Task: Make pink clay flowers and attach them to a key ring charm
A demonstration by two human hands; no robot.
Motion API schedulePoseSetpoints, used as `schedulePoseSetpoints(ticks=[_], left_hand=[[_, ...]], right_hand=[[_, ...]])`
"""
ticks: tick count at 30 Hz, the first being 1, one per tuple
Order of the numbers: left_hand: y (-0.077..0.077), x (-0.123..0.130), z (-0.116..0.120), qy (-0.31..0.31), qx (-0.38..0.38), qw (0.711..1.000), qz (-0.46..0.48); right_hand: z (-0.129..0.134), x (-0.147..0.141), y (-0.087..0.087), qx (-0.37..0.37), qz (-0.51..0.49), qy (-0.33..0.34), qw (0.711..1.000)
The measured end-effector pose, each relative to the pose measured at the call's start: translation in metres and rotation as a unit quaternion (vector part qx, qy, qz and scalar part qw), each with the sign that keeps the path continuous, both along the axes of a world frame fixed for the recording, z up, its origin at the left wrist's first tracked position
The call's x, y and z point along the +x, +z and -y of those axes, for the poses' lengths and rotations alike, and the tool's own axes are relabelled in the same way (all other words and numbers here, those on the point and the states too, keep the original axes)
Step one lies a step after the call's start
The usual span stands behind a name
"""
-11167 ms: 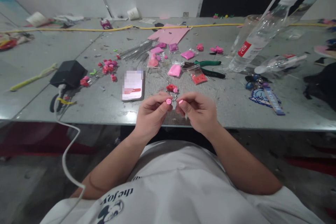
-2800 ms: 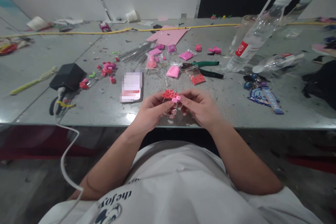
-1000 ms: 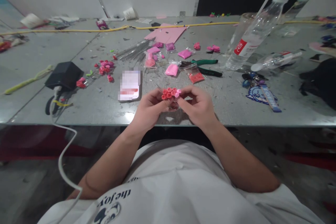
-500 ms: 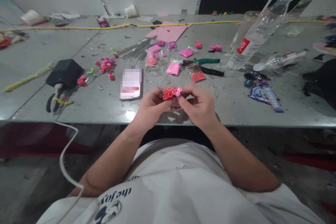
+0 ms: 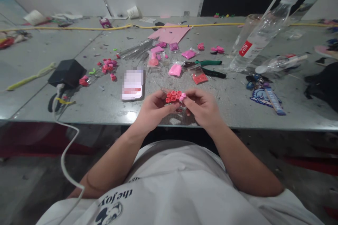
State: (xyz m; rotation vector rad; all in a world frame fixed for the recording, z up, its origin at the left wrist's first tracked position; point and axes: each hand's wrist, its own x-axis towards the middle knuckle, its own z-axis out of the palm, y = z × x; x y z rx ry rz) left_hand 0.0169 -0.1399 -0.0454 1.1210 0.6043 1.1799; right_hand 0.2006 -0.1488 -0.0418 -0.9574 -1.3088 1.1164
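A small cluster of red and pink clay-like flowers (image 5: pixel 173 96) is held between both hands above the table's front edge. My left hand (image 5: pixel 156 108) grips its left side, the thumb beneath the red flowers. My right hand (image 5: pixel 201 107) pinches at the pink flowers on the right end. Thin wire shows under the cluster, partly hidden by the fingers. Just beyond the hands lie a bag of pink material (image 5: pixel 175 70), a bag of red material (image 5: pixel 199 76) and green-handled pliers (image 5: pixel 211 63).
A phone (image 5: pixel 132 84) lies left of the hands, with a black adapter (image 5: pixel 67 73) and white cable farther left. More flowers (image 5: pixel 108 65) sit behind the phone. A leaning plastic bottle (image 5: pixel 264 35) and keychains (image 5: pixel 266 95) are at the right.
The flower cluster has shifted slightly right and down in view. My right hand's fingers have spread a little from it, showing more of the pink flowers and the wire below.
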Motion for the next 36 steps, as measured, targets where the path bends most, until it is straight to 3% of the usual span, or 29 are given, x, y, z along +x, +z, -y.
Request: schedulePoseSetpoints(ticks=[7, 11, 14, 23, 36], left_hand=[[0.0055, 0.0003, 0.0023, 0.005, -0.020, 1.000, -0.009], [0.0071, 0.0007, 0.0033, -0.004, -0.019, 1.000, 0.001], [0.0073, 0.0010, 0.0037, -0.005, -0.005, 1.000, 0.012], [0.0070, 0.0018, 0.0034, -0.011, -0.013, 1.000, 0.019], [0.0037, 0.0007, 0.0031, 0.011, 0.017, 1.000, -0.004]], right_hand=[[0.0039, 0.0022, -0.0050, 0.093, 0.053, -0.049, 0.993], [0.0070, -0.0013, -0.0001, 0.203, 0.125, -0.081, 0.968], [0.0058, -0.0036, 0.0012, 0.242, 0.161, -0.090, 0.953], [0.0039, -0.0002, -0.0003, 0.225, 0.113, -0.038, 0.967], [0.0053, -0.0009, 0.0007, 0.186, 0.092, -0.039, 0.977]])
